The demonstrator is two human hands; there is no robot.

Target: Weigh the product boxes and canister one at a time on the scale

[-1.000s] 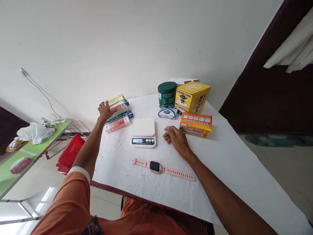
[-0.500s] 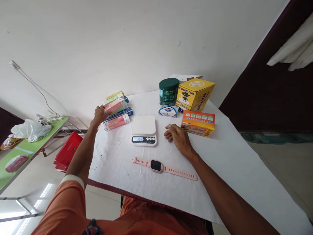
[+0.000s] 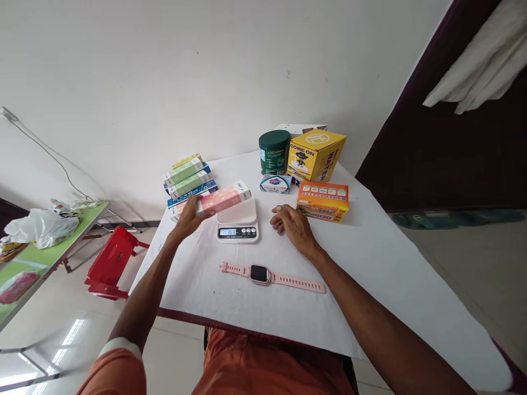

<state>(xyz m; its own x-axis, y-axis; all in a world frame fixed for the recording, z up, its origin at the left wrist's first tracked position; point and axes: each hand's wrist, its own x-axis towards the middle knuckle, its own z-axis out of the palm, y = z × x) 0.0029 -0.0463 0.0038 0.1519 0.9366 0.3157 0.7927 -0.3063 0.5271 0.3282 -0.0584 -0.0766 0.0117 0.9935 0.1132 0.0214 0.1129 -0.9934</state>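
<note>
My left hand [image 3: 190,215] grips a long pink toothpaste box [image 3: 227,197] by its left end. The box is tilted, its right end higher, over the white platform of a digital kitchen scale [image 3: 252,234]; whether they touch I cannot tell. The scale's lit display seems to read 363. Beyond my left hand lies a group of similar boxes, among them a green box [image 3: 184,171] and a blue box [image 3: 197,190]. Resting on the table right of the scale, my right hand [image 3: 293,226] is empty with fingers loosely bent. Nearest it is an orange carton [image 3: 323,201].
A pink-strapped watch [image 3: 259,273] lies in front of the scale on the white-covered table [image 3: 284,323]. Behind stand a green canister [image 3: 273,153], a yellow box [image 3: 316,156] and a small blue-and-white box [image 3: 275,184]. A red chair [image 3: 113,258] is at left.
My left hand has lifted the pink toothpaste box off the group of boxes and brought it right, over the scale. My right hand stays by the scale. The view has shifted slightly.
</note>
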